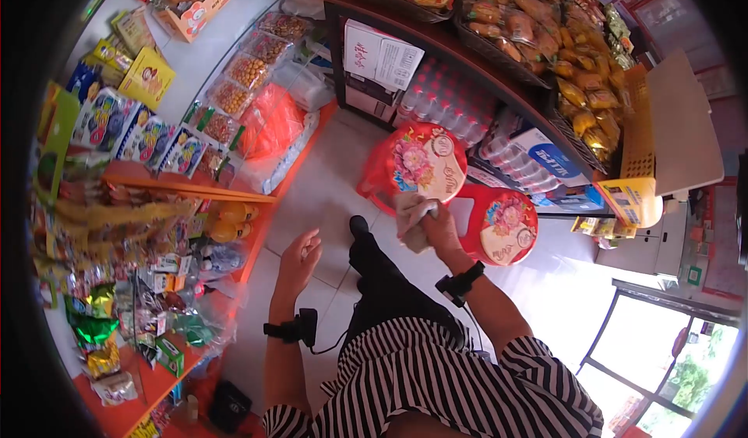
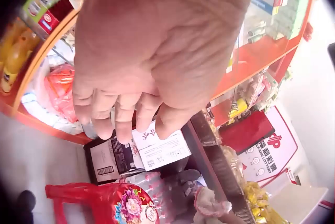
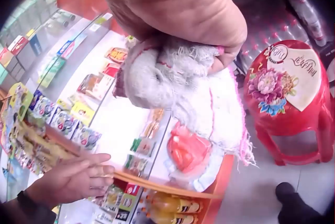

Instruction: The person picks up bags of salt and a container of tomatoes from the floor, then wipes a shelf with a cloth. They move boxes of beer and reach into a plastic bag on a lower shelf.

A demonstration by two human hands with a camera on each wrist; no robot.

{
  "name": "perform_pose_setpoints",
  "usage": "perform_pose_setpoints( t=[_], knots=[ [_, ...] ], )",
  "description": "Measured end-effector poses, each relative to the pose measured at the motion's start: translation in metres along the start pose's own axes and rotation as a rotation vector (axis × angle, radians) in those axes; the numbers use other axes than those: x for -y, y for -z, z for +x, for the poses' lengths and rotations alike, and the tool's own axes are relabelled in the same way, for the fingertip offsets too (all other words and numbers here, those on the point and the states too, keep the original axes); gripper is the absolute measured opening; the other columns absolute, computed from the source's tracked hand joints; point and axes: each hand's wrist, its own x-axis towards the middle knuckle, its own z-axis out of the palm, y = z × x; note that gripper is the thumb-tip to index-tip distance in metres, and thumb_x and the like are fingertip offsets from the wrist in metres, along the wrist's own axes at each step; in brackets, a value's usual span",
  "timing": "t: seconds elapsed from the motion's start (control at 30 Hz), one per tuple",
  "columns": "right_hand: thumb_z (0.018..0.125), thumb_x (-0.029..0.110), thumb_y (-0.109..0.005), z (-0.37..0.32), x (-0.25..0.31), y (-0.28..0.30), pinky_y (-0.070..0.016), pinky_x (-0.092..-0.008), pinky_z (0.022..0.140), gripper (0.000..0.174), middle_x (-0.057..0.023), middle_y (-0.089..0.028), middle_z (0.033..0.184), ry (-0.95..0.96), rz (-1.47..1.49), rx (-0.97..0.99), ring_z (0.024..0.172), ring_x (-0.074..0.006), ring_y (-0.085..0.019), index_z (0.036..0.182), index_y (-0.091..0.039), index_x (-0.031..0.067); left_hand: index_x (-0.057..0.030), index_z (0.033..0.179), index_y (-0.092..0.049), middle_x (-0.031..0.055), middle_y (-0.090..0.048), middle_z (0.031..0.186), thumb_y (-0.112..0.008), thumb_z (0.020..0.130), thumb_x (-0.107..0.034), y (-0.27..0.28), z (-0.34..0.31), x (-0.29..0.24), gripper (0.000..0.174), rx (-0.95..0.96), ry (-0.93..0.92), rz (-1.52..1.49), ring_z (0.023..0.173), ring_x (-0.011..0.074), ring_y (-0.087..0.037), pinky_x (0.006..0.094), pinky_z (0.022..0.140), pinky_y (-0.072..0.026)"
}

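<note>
My right hand (image 1: 443,233) grips a crumpled, greyish-white cloth (image 1: 414,218). Frayed edges and a pink border show on the cloth (image 3: 214,104) in the right wrist view, where it hangs down from the fingers. Overlapping the cloth in the head view is a red plastic stool (image 1: 425,161) with a flower print on its seat. Beside that stands a second red stool (image 1: 510,224) with the same print, close to the right wrist. My left hand (image 1: 298,265) is held in the air with nothing in it, its fingers loosely extended (image 2: 141,62).
To the left runs an orange-edged glass counter (image 1: 257,239) with packaged snacks and a red plastic bag (image 1: 270,123). A dark shelf (image 1: 436,49) ahead bears baskets of wrapped food, with bottled water (image 1: 448,99) below. A shoe (image 1: 358,225) stands on the tiled floor (image 1: 312,204).
</note>
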Motion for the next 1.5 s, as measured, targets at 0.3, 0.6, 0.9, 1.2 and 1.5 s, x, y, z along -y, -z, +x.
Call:
perform_pose_setpoints(
  t=[0.3, 0.6, 0.9, 1.2, 1.5],
  knots=[
    [0.074, 0.013, -0.058, 0.144, -0.026, 0.004, -0.0470, -0.0394, 0.078, 0.037, -0.0192, -0.061, 0.094, -0.064, -0.237, -0.393, 0.087, -0.0306, -0.061, 0.110, -0.054, 0.0030, -0.0007, 0.121, -0.052, 0.0156, -0.061, 0.109, -0.056, 0.087, -0.020, 0.084, 0.162, 0.048, 0.040, 0.021, 0.093, 0.089, 0.097, 0.0214, -0.060, 0.0304, 0.082, -0.0467],
    [0.078, 0.010, -0.059, 0.181, -0.065, -0.046, -0.0307, -0.0473, 0.102, 0.060, -0.0211, -0.036, 0.134, 0.114, -0.833, -0.359, 0.124, -0.0396, -0.035, 0.133, -0.036, 0.0041, 0.0030, 0.129, -0.042, 0.0223, -0.049, 0.128, -0.054, 0.088, -0.018, 0.116, 0.328, 0.169, 0.048, -0.293, 0.399, 0.043, 0.117, 0.0289, -0.050, 0.0358, 0.098, -0.0378],
    [0.072, -0.005, -0.055, 0.168, -0.088, -0.189, -0.0431, -0.0422, 0.089, 0.036, -0.0187, -0.053, 0.110, 0.116, -0.428, -0.068, 0.104, -0.0367, -0.052, 0.108, -0.055, 0.0006, 0.0077, 0.136, -0.028, 0.0266, -0.033, 0.139, -0.060, 0.084, -0.042, 0.155, 0.434, 0.255, 0.079, -0.806, 0.078, 0.763, 0.126, 0.0404, -0.036, 0.0424, 0.106, -0.0287],
    [0.074, 0.003, -0.059, 0.141, -0.171, -0.236, -0.0430, -0.0417, 0.087, 0.031, -0.0134, -0.055, 0.105, -0.155, -0.406, 0.225, 0.100, -0.0327, -0.053, 0.104, -0.056, 0.0041, 0.0013, 0.139, -0.025, 0.0216, -0.038, 0.136, -0.074, 0.076, -0.031, 0.160, 0.512, 0.281, 0.086, -0.879, -0.107, 0.358, 0.123, 0.0291, -0.042, 0.0372, 0.102, -0.0368],
    [0.073, -0.004, -0.055, 0.187, -0.135, -0.202, -0.0440, -0.0409, 0.087, 0.030, -0.0167, -0.054, 0.105, 0.020, -0.416, -0.140, 0.100, -0.0339, -0.053, 0.102, -0.056, -0.0002, 0.0021, 0.131, -0.039, 0.0225, -0.044, 0.130, -0.067, 0.079, -0.027, 0.172, 0.529, 0.315, 0.066, -0.756, -0.174, 0.801, 0.119, 0.0347, -0.044, 0.0404, 0.102, -0.0343]
  ],
)
